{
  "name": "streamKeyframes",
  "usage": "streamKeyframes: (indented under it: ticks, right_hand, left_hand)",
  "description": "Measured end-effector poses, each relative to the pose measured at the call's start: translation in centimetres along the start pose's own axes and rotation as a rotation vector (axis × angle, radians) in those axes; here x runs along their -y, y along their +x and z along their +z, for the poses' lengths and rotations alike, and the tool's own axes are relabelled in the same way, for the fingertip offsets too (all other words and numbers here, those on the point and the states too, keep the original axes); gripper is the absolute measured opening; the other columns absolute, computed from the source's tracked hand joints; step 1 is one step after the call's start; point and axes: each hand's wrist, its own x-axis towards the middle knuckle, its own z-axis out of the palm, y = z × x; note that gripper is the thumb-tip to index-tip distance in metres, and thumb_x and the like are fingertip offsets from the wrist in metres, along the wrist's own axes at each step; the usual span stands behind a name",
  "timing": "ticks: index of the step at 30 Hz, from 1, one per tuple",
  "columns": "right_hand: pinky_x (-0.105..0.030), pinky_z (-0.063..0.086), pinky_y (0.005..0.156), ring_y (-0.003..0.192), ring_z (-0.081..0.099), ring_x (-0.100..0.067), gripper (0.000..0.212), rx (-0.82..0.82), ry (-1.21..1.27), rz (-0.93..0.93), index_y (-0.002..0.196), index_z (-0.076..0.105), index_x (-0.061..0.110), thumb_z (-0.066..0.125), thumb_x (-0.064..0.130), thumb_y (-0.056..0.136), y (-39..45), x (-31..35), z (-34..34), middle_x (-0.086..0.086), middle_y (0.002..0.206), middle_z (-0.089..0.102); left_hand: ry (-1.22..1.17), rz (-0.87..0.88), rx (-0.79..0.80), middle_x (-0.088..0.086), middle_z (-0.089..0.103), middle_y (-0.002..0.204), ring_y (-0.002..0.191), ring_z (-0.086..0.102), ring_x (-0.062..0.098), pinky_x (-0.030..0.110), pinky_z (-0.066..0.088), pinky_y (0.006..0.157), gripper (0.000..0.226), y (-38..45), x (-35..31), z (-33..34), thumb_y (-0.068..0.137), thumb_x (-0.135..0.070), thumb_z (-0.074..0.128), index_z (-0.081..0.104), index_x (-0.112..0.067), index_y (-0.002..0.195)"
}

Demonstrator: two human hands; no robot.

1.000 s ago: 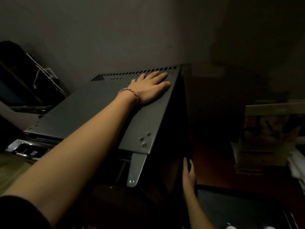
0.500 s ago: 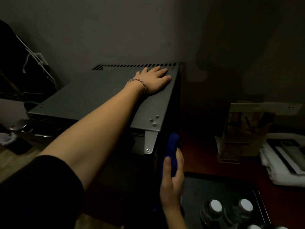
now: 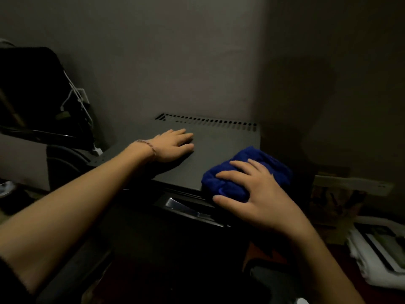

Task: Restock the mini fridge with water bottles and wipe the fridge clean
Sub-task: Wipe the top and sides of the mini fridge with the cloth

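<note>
**Wiping the fridge top**

The right hand (image 3: 256,194) presses the blue cloth (image 3: 245,174) with spread fingers, grip released, on the fridge (image 3: 219,148) top's front right corner. The left hand (image 3: 173,145) rests flat. Best wipe in overlapping strokes toward the vents (image 3: 208,122).

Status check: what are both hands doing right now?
Left hand flat on fridge top. Right hand pressing blue cloth at front right corner. Nothing in the way.

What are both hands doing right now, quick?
Left hand: open, flat on the mini fridge top.
Right hand: fingers spread, pressing the blue cloth onto the fridge top's front right corner.
</note>
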Motion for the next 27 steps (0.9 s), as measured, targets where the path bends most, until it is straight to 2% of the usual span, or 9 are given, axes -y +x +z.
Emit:
streamKeyframes:
  ticks: [3, 7, 10, 12, 16, 19, 21, 27]
  right_hand:
    - [-0.062, 0.006, 0.12, 0.153, 0.006, -0.025, 0.063, 0.103, -0.172, 0.004, 0.141, 0.039, 0.054, 0.047, 0.079, 0.083, 1.3, 2.6, 0.2, 0.014, 0.162, 0.022]
    - [-0.062, 0.007, 0.12, 0.153, 0.005, -0.026, 0.069, 0.194, -0.234, 0.056, 0.144, 0.032, 0.056, 0.038, 0.084, 0.08, 2.8, 4.9, 0.5, 0.014, 0.164, 0.015]
    - [-0.062, 0.005, 0.121, 0.153, 0.004, -0.025, 0.074, 0.232, -0.247, 0.079, 0.146, 0.03, 0.056, 0.034, 0.085, 0.078, 3.3, 6.4, 1.1, 0.015, 0.165, 0.012]
    - [-0.062, 0.004, 0.121, 0.153, 0.002, -0.025, 0.072, 0.237, -0.247, 0.072, 0.147, 0.028, 0.056, 0.036, 0.083, 0.08, 3.6, 7.7, 2.1, 0.016, 0.165, 0.011]
    - [-0.062, 0.006, 0.12, 0.153, 0.003, -0.024, 0.076, 0.155, -0.257, 0.104, 0.147, 0.029, 0.054, 0.028, 0.086, 0.078, 4.1, 10.3, 4.5, 0.016, 0.164, 0.014]
    - [-0.06, 0.014, 0.12, 0.153, 0.007, -0.023, 0.076, 0.025, -0.297, 0.084, 0.147, 0.03, 0.055, 0.021, 0.09, 0.08, 3.2, 11.0, 6.4, 0.018, 0.163, 0.019]
    - [-0.059, 0.018, 0.119, 0.152, 0.01, -0.022, 0.074, -0.031, -0.308, 0.091, 0.146, 0.03, 0.055, 0.021, 0.09, 0.081, 2.8, 11.2, 7.4, 0.019, 0.161, 0.022]
    - [-0.057, 0.023, 0.118, 0.15, 0.017, -0.019, 0.07, -0.084, -0.279, 0.124, 0.143, 0.035, 0.055, 0.027, 0.088, 0.082, 2.6, 11.6, 7.7, 0.021, 0.157, 0.03]
  left_hand:
    - [0.011, -0.008, -0.015, -0.007, 0.009, 0.166, 0.153, 0.005, 0.025, 0.049, 0.011, 0.123, 0.095, -4.2, 5.5, 0.2, 0.075, -0.091, 0.015, 0.019, -0.039, 0.155]
    - [-0.01, 0.012, 0.008, -0.01, 0.004, 0.166, 0.153, 0.0, 0.02, 0.048, 0.006, 0.124, 0.094, -7.8, 9.2, 0.3, 0.074, -0.088, 0.008, 0.014, -0.041, 0.156]
    - [-0.019, 0.051, 0.007, -0.009, 0.004, 0.166, 0.153, 0.0, 0.022, 0.045, 0.006, 0.124, 0.117, -8.6, 10.3, 0.0, 0.057, -0.1, -0.004, 0.013, -0.041, 0.156]
    - [0.005, 0.073, -0.007, -0.01, 0.004, 0.166, 0.153, 0.0, 0.022, 0.044, 0.006, 0.122, 0.124, -8.8, 10.9, 0.4, 0.049, -0.101, -0.011, 0.011, -0.042, 0.156]
    - [0.005, 0.137, -0.039, -0.012, 0.003, 0.165, 0.153, 0.0, 0.02, 0.041, 0.004, 0.121, 0.107, -10.1, 12.5, 1.0, 0.062, -0.092, -0.011, 0.009, -0.044, 0.155]
    - [0.034, 0.151, -0.074, -0.013, 0.003, 0.165, 0.153, 0.0, 0.017, 0.04, 0.003, 0.121, 0.077, -11.6, 12.9, 1.4, 0.086, -0.075, 0.003, 0.008, -0.043, 0.156]
    - [0.055, 0.162, -0.075, -0.012, 0.002, 0.165, 0.153, 0.0, 0.017, 0.041, 0.003, 0.122, 0.065, -11.9, 12.9, 1.4, 0.096, -0.066, 0.011, 0.008, -0.041, 0.156]
    - [0.06, 0.184, -0.051, -0.011, 0.0, 0.166, 0.153, -0.001, 0.019, 0.044, 0.004, 0.124, 0.063, -11.6, 13.1, 1.4, 0.099, -0.063, 0.011, 0.005, -0.039, 0.157]
